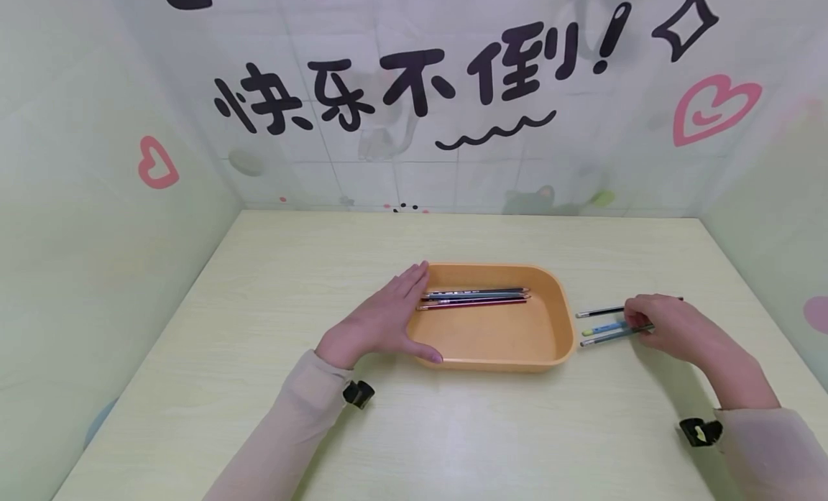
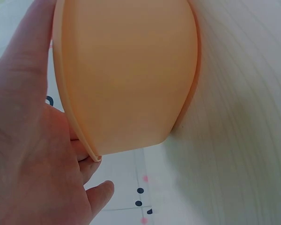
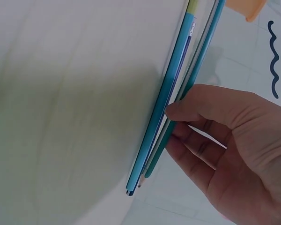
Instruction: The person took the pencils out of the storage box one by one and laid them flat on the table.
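Head view: two pale sleeves (image 1: 284,422) enter from the lower edge, which cuts off both forearms; a black wrist device (image 1: 701,432) sits at each cuff. Both hands work over the bench (image 1: 466,429). The left hand (image 1: 382,321) is spread, thumb on the near rim and fingers along the left end of the orange tray (image 1: 498,366). The right hand (image 1: 675,328) pinches a teal pencil (image 1: 608,337) between thumb and fingers, right of the tray. Whether the pinch includes the adjacent blue pencil (image 1: 604,328) cannot be told. A black pencil (image 1: 601,312) lies just beyond. All three long axes run left to right, right ends angled slightly away; left ends point toward the tray. The right hand covers part of their length. Inside the tray, several bundled pencils (image 1: 479,295) lie nearly parallel to its long sides; overlap prevents an exact count. Behind stands a printed backdrop (image 1: 401,177), its top lettering cut off.
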Action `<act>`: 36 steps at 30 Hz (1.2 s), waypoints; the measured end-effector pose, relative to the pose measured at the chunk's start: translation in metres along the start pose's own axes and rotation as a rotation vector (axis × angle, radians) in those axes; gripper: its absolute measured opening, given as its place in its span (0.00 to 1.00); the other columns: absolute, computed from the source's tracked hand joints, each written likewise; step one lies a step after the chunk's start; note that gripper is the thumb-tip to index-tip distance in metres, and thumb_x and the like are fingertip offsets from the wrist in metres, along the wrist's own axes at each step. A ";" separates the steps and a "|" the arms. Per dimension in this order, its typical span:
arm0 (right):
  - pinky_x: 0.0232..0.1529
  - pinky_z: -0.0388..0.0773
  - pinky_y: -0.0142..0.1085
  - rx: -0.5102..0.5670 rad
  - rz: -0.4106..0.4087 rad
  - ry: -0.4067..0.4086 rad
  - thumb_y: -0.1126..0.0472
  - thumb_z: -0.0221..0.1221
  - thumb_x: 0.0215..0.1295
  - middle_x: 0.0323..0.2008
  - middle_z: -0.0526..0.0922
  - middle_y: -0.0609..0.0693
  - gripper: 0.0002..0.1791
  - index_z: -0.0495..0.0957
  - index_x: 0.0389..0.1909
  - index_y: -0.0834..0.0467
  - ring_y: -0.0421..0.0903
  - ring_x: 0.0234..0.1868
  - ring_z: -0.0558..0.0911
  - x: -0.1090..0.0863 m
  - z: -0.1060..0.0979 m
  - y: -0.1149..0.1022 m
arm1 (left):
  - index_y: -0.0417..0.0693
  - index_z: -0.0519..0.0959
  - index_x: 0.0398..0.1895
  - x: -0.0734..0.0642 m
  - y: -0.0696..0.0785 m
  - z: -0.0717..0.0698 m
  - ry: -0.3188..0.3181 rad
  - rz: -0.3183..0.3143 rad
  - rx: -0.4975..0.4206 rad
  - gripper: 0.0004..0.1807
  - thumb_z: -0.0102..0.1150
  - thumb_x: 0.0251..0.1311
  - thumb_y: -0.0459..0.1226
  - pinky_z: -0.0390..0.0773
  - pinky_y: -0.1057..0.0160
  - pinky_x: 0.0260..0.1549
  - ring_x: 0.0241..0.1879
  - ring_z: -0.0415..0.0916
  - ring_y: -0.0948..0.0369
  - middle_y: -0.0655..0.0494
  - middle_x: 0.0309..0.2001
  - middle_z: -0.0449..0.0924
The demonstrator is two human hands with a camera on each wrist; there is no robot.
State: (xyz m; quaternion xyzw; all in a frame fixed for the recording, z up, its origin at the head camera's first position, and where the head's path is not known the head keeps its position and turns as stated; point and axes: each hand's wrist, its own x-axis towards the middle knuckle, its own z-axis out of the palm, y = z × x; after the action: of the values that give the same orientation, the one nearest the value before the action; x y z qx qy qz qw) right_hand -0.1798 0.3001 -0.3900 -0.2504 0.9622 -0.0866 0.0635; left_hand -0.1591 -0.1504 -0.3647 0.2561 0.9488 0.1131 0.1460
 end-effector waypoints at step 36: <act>0.28 0.69 0.36 -0.032 0.065 0.018 0.73 0.66 0.51 0.25 0.75 0.46 0.10 0.76 0.28 0.58 0.43 0.28 0.70 0.001 -0.003 -0.011 | 0.41 0.36 0.80 0.001 0.000 0.000 -0.003 -0.001 0.021 0.75 0.64 0.42 0.74 0.39 0.56 0.81 0.82 0.26 0.55 0.51 0.82 0.26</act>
State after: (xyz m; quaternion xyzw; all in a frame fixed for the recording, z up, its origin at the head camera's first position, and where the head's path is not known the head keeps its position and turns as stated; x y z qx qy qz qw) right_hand -0.1760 0.2906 -0.3848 -0.2193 0.9716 -0.0714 0.0535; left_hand -0.1596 -0.1496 -0.3644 0.2575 0.9498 0.1028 0.1449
